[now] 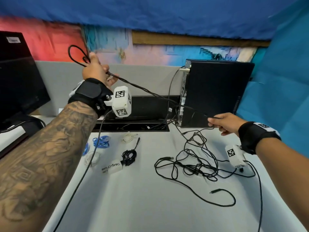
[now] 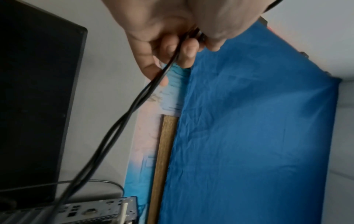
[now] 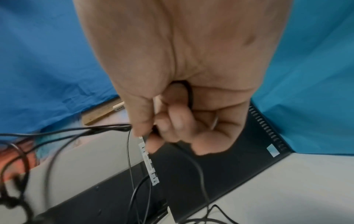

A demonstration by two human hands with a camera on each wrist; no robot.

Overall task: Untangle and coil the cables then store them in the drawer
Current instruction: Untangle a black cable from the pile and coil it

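Observation:
A black cable [image 1: 150,92] stretches in the air between both hands. My left hand [image 1: 96,69] is raised at the upper left and grips doubled strands of it [image 2: 145,94], with a loop [image 1: 76,54] sticking out above the fist. My right hand [image 1: 224,122] pinches the same cable [image 3: 107,128] at the right, in front of the black computer case. Below the right hand a tangle of black cables [image 1: 197,163] lies on the white desk [image 1: 133,198]. No drawer is in view.
A black computer case [image 1: 215,94] stands at the back right. A dark monitor [image 1: 18,77] sits at the far left. Coiled blue cables [image 1: 101,141], a white cable [image 1: 127,137], a small black coil [image 1: 129,155] and a white adapter [image 1: 112,167] lie mid-desk. A cable tray slot [image 1: 132,127] runs along the back.

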